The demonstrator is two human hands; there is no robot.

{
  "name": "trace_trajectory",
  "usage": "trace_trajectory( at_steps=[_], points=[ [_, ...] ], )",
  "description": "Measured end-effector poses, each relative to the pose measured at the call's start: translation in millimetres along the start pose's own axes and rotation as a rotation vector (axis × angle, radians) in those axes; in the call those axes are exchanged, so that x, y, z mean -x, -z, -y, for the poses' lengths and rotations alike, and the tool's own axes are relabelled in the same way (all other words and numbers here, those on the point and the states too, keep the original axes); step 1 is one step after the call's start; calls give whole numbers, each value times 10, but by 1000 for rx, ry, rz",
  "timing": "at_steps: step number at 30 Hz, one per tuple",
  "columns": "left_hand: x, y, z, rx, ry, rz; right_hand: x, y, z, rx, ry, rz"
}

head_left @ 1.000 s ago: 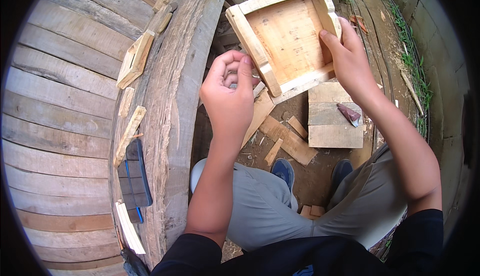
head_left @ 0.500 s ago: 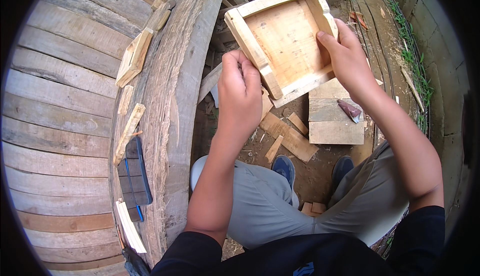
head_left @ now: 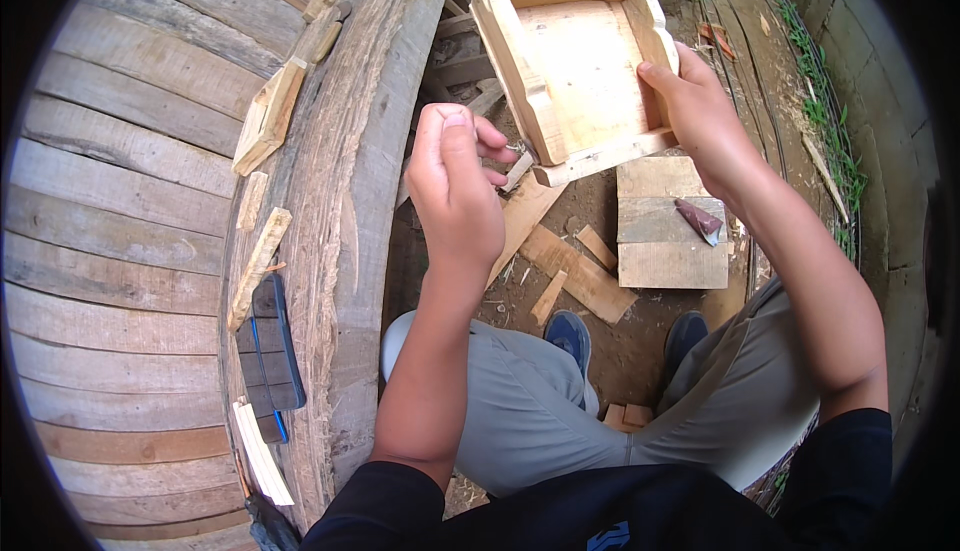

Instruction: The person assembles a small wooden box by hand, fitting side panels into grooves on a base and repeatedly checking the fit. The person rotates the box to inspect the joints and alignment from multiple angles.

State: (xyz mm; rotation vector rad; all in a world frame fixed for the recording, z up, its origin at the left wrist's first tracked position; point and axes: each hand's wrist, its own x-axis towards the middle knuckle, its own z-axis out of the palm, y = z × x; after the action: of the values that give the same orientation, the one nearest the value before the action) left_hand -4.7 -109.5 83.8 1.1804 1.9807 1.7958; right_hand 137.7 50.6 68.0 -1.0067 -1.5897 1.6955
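Note:
My right hand [head_left: 705, 116] grips the right side of a shallow wooden tray [head_left: 580, 81], thumb inside and the other fingers behind. Pale raised sides frame its flat bottom, and the tray is held up tilted in the air. Just off its lower left corner is my left hand [head_left: 458, 176], with the fingers curled in and the thumb laid over them. Whatever may be inside that hand is hidden. Below the tray, a folded dark brown sheet [head_left: 698, 221] rests on a low block of wooden boards [head_left: 665, 261].
At left runs a thick rough beam [head_left: 350, 201] beside a plank surface [head_left: 130, 251]. A small wooden frame [head_left: 270, 116], wood strips [head_left: 258, 266] and a dark glossy phone-like slab [head_left: 270, 351] lie along it. Board offcuts [head_left: 580, 271] litter the dirt. A block wall [head_left: 880, 121] stands right.
My left hand has come away from the tray's left side, moving slightly left, and its fingers have loosened a little. The tray has shifted slightly right and turned in my right hand.

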Motion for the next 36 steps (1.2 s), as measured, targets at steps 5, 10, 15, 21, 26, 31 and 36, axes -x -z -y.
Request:
trace_trajectory(
  at_steps=[5, 10, 15, 21, 26, 31, 36],
  points=[
    [7, -89, -98, -20, -16, -107, 60, -29, 46, 30, 43, 34],
    [3, -83, -95, -40, -15, -110, 61, -59, 18, 47, 63, 36],
    [-7, -46, -43, -50, -20, -103, 72, -77, -1, 30, 193, 11],
    [-36, -20, 35, -114, -49, -6, 7, -66, -80, 76, 381, -21],
    [-43, -21, 127, -271, -155, 7, 85, -81, -10, 102, 281, -13],
    [10, -31, 38, -264, -113, 32, 110, -104, -16, 30, 112, 19],
    [22, -36, 6, -256, -122, 34, 130, -105, 52, -67, -3, 25]
  ],
)
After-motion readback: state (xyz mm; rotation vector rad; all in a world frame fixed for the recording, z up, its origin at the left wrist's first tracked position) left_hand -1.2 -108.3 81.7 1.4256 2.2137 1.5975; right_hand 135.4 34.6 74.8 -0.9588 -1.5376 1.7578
